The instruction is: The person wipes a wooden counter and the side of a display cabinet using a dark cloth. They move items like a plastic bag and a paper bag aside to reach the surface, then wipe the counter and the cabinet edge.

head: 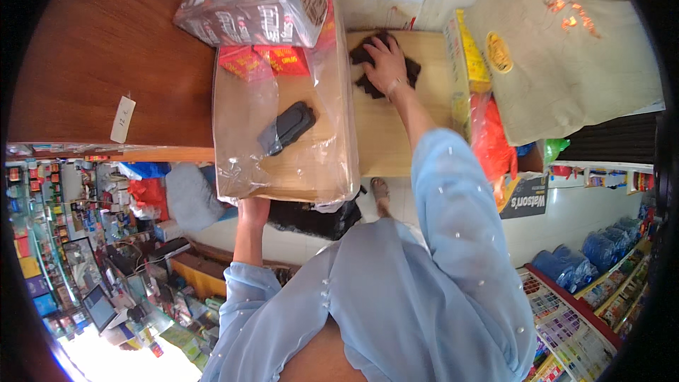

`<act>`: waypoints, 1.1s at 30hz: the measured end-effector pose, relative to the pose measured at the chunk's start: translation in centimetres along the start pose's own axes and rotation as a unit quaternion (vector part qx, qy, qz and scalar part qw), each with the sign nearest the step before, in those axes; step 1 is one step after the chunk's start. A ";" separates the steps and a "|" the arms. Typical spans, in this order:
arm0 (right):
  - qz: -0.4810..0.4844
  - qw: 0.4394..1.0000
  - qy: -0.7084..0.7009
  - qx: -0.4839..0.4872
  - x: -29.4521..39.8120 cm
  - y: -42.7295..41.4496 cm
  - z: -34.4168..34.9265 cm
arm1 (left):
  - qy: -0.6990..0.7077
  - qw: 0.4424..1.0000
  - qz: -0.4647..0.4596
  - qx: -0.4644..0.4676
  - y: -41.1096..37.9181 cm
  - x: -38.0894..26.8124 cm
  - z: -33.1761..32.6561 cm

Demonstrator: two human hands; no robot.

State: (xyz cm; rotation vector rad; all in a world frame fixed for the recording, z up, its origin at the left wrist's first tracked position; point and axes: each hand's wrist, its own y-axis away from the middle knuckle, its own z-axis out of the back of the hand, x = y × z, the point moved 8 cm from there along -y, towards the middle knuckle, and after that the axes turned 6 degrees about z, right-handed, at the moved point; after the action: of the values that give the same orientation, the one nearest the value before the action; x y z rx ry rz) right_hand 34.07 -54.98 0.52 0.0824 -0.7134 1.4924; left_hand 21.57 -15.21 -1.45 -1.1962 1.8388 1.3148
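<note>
My right hand [385,66] lies flat with spread fingers on a dark cloth [411,70], pressing it against a pale wooden surface [384,140]. My left hand [254,211] is at the near lower edge of a cardboard box wrapped in clear plastic [238,132]; its fingers are hidden under the box. On the box's plastic-covered top is a dark, oblong object [289,126], which I cannot identify for certain. Farther back, a plastic-wrapped pack with printed sides [254,8] rests on the box, above red packets [289,60].
A brown wooden panel [106,53] stands at the left. Yellow packaging [475,58], a red plastic bag [490,140] and a pale cover [562,74] border the right. A black bag [318,220] lies below the box. Large blue water bottles [567,265] stand at lower right.
</note>
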 end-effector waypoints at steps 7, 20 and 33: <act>0.129 0.985 0.091 0.068 2.6 1.7 -2.0 | 0.023 0.999 0.034 -0.005 -1.0 0.7 1.7; 0.101 0.980 -0.140 0.098 12.8 27.9 4.3 | -0.001 0.993 0.054 0.104 -2.5 -1.4 -1.7; -0.225 0.890 -0.384 0.096 9.6 24.4 -0.5 | -0.059 0.992 0.095 0.062 -5.1 -3.1 -5.7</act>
State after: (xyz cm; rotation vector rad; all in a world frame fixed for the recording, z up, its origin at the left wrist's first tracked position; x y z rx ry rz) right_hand 11.01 -43.55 -4.33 0.9720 -1.0790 1.0451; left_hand 27.82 -20.08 1.00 -0.8778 1.9553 1.3212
